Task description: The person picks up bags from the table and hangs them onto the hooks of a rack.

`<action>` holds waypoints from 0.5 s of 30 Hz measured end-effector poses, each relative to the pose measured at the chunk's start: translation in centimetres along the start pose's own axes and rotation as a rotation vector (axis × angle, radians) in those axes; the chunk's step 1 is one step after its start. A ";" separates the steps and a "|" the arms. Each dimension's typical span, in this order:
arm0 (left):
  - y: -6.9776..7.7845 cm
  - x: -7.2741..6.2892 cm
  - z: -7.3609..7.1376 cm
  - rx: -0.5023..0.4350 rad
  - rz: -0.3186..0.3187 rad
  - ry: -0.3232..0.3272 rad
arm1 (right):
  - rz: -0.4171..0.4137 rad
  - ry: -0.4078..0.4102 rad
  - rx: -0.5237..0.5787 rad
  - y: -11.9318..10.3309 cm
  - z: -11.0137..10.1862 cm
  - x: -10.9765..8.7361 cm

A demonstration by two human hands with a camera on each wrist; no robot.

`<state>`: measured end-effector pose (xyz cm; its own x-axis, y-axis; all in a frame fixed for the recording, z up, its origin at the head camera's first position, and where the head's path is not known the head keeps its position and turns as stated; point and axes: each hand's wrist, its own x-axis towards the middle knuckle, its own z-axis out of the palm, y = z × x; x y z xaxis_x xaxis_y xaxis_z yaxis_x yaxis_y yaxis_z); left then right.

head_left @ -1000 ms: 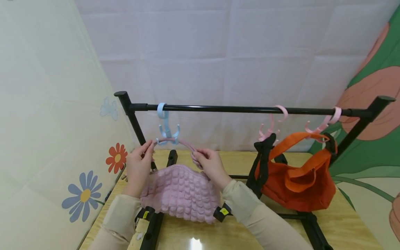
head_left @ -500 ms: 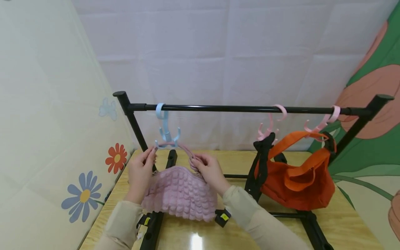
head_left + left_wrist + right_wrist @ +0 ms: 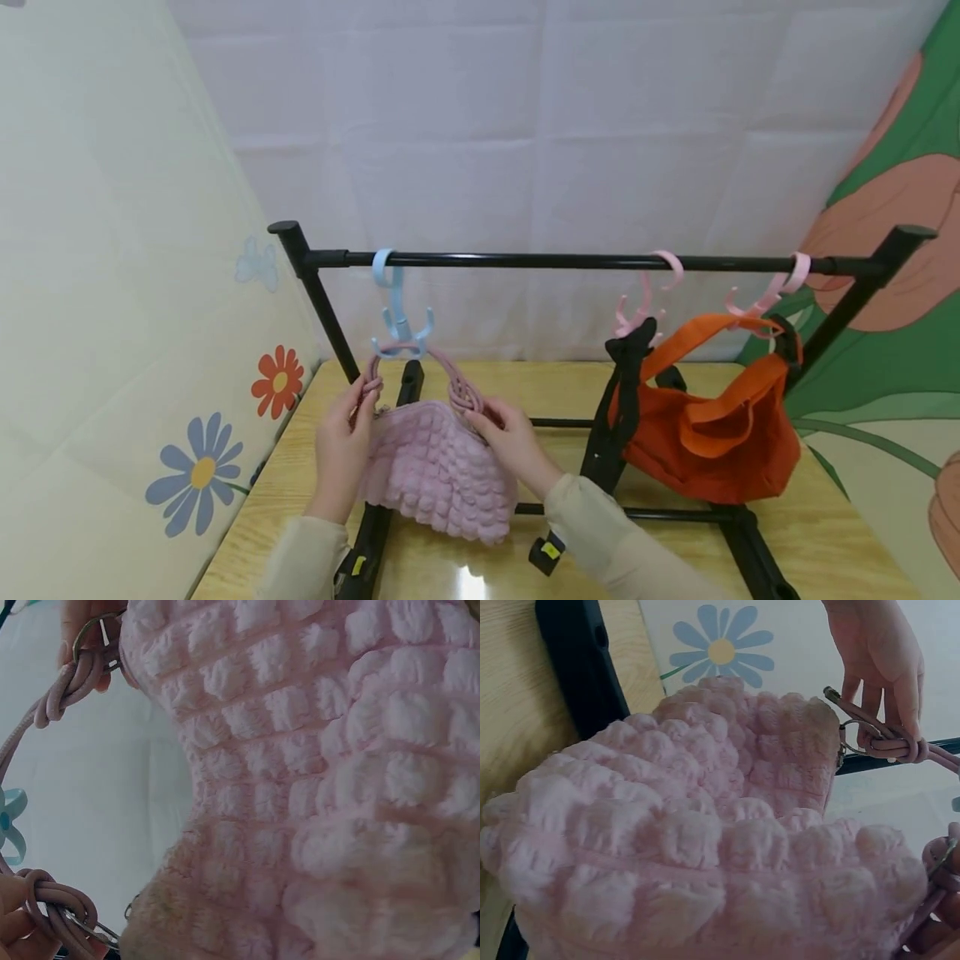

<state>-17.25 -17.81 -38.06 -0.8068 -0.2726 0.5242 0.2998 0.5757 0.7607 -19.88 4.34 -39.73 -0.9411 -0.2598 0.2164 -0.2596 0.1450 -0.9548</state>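
A pink, puffy-textured handbag (image 3: 442, 467) hangs in front of the rack's left side. Its cord handle (image 3: 442, 362) arches over the lower prongs of a light-blue hook (image 3: 401, 317) on the bar. My left hand (image 3: 341, 454) pinches the knotted left end of the handle, near its metal ring. On the other side my right hand (image 3: 517, 442) holds the handle's right end, by the coiled knot (image 3: 465, 396). The left wrist view shows both knots (image 3: 64, 900) and the bag's quilted side filling the frame. In the right wrist view, the left hand's fingers (image 3: 907, 712) grasp the knot from above.
A black rack with a top bar (image 3: 525, 261) stands on a wooden table (image 3: 285, 500). Toward the right, an orange bag (image 3: 712, 442) with black straps (image 3: 626, 392) hangs from two pink hooks (image 3: 641, 308). A floral-printed wall (image 3: 202, 471) borders the left.
The handle has come down onto the blue hook's prongs. Both hands have moved lower, toward the handle's knotted ends, and the handbag's body now tilts down to the right.
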 end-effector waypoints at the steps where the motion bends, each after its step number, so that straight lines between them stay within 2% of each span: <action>1: -0.1 -0.2 0.1 0.004 -0.006 -0.001 | 0.000 0.004 -0.003 0.2 0.0 -0.2; 7: -0.7 -1.5 0.5 -0.003 -0.016 0.018 | 0.001 0.021 0.003 0.9 -0.2 -1.1; 15: -1.4 -3.2 0.8 -0.026 -0.061 0.026 | 0.080 0.030 0.038 2.3 -0.9 -2.3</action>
<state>-15.50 -17.12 -41.17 -0.8104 -0.3271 0.4861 0.2638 0.5371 0.8012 -18.50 6.08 -42.23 -0.9647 -0.2198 0.1448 -0.1757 0.1279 -0.9761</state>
